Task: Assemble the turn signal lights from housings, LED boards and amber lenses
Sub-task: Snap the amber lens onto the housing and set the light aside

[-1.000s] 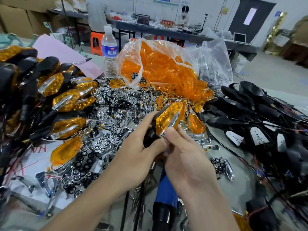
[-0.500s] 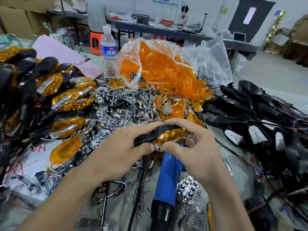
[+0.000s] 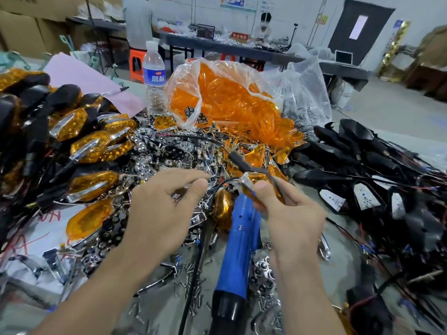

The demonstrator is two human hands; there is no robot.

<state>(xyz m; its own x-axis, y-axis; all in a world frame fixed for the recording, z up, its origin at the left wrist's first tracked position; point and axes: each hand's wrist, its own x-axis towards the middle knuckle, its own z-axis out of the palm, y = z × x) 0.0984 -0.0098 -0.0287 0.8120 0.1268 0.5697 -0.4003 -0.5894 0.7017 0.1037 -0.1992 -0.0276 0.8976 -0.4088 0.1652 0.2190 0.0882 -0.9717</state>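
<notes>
Pinching light [image 3: 254, 181] in right hand [image 3: 292, 218], stalk slanting far-left. Hovering just left, apart: left hand [image 3: 159, 209], loosely curled, empty. Likely dropping onto left pile [image 3: 96, 146].

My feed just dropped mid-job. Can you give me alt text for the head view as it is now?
The right hand pinches an amber turn signal light over a blue electric screwdriver lying among loose screws, and the left hand hovers open beside it. Finished lights are piled at left, black housings at right, and a bag of amber lenses sits behind.
</notes>
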